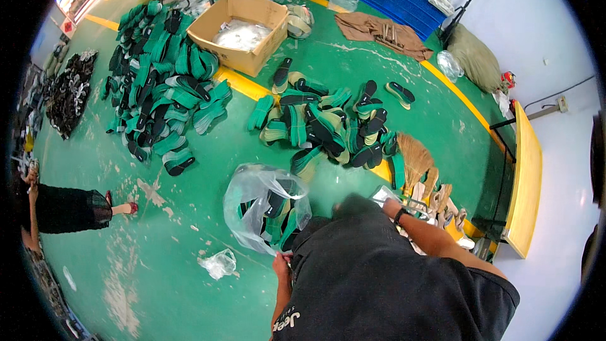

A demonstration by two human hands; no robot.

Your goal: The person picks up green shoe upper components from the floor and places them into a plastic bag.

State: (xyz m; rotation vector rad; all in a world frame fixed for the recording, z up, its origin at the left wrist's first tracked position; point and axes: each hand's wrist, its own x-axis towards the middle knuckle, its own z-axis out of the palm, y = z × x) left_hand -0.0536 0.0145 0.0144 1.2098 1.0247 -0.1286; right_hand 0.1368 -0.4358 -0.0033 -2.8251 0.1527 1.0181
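Note:
A clear plastic bag (243, 183) stands on the floor, filled with green and black insoles (276, 205). At its near rim, my left hand (282, 261) is closed on the plastic edge. My right hand (392, 206), with a dark band at the wrist, is off to the right beside a pale, shiny flat thing (382, 194); its fingers look closed, but what they hold is unclear. Beyond the bag lies a loose heap of insoles (309, 120), some in bundles. My dark shirt hides part of the floor between my hands.
A larger insole pile (158, 82) lies far left, next to an open cardboard box (268, 50). On the right are a straw broom (413, 158), a row of shoes (445, 205) and a yellow board (525, 180). Another person's skirt (69, 208) shows at left, near a crumpled bag (219, 264).

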